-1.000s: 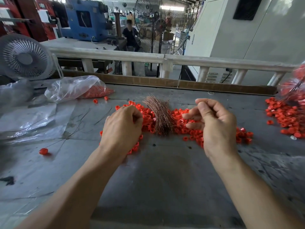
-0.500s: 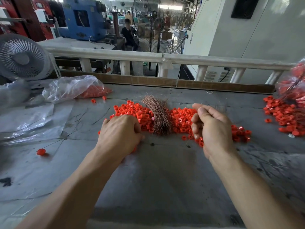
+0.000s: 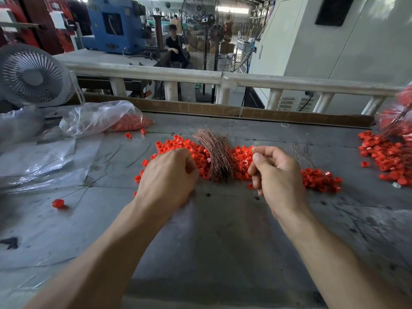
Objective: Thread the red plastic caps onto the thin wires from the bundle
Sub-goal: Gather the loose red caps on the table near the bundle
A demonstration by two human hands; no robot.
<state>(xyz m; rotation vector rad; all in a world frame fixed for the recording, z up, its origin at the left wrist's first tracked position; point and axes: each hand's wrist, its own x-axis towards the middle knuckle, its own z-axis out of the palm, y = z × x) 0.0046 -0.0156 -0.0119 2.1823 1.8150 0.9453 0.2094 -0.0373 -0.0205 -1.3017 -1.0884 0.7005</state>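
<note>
Left hand [image 3: 166, 178] curled knuckles-up over red caps [image 3: 176, 144] at 9 o'clock of wire bundle [image 3: 217, 158], likely picking; contents hidden. Right hand [image 3: 277, 175] at 3 o'clock pinches a thin wire, ready for threading.

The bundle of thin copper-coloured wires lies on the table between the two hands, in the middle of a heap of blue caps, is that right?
Not quite: the caps are red, not blue. The head view shows the wire bundle lying on the grey table between the left hand and the right hand, in the middle of the heap of red caps.
</note>
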